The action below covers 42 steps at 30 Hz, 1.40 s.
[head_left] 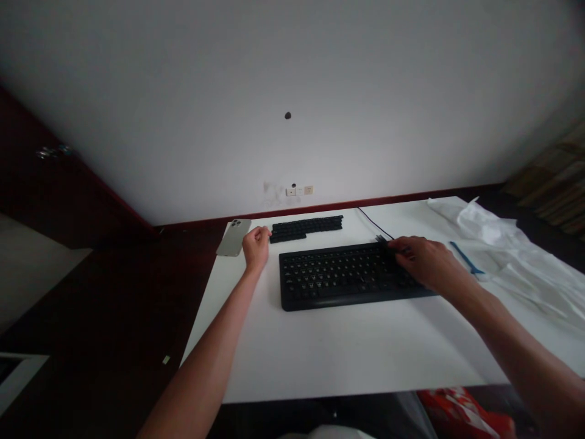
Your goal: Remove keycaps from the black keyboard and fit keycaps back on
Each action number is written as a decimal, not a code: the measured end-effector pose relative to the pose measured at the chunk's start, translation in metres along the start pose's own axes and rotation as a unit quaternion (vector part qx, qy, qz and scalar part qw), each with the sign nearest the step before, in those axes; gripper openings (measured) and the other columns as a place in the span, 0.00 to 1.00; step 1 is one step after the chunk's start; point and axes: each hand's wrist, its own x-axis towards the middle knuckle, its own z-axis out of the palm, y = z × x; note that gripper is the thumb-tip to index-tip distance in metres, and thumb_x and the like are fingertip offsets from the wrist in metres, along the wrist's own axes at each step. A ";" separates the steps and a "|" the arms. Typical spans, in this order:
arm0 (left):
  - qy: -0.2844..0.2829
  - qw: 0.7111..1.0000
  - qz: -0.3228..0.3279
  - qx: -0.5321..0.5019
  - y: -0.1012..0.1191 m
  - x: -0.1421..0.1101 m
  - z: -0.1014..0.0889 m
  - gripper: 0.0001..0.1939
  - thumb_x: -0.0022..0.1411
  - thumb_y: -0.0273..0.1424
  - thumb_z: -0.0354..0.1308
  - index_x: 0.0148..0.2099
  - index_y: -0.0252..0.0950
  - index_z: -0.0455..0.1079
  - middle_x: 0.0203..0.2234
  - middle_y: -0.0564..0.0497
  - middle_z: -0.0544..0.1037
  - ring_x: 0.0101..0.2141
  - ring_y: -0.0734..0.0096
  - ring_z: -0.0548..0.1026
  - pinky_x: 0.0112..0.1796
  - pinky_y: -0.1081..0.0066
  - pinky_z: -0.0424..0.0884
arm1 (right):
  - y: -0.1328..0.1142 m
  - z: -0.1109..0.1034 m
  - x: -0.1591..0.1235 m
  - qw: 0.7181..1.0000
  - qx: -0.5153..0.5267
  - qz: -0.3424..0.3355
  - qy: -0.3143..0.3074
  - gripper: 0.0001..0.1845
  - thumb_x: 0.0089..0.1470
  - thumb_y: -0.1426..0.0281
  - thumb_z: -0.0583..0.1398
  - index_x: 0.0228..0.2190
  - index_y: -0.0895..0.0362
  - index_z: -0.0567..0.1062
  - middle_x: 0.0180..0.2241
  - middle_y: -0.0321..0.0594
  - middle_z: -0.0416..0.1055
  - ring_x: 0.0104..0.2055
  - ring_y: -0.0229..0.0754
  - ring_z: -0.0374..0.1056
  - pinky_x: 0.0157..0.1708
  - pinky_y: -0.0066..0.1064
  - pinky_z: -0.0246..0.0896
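Note:
A black keyboard (333, 274) lies on the white table, its keycaps off over much of the board and pale switch spots showing. Behind it, black keycaps (311, 227) are lined up in rows. My left hand (256, 246) is closed, with curled fingertips at the left end of those rows; whatever is between them is hidden. Above the right part of the keyboard, my right hand (423, 259) is closed around a small black brush-like tool (381, 238), whose thin tips point left. My fingers cover most of that tool.
A pale phone (234, 237) lies at the table's left edge. On the right are a blue pry tool (466, 258) and crumpled white plastic sheeting (525, 262). A dark cable (372, 221) runs back from the keyboard. Wall sockets (300, 191) sit beyond the table (338, 353).

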 end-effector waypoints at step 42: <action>-0.018 1.000 0.004 0.001 -0.003 0.000 -0.001 0.16 0.66 0.36 0.54 0.27 0.36 0.73 0.19 0.55 0.73 0.24 0.72 0.70 0.29 0.73 0.60 | -0.098 0.039 0.104 0.957 0.175 -0.094 -0.212 0.08 0.55 0.68 0.63 0.32 0.55 0.85 0.33 0.39 0.83 0.39 0.46 0.78 0.43 0.33 0.68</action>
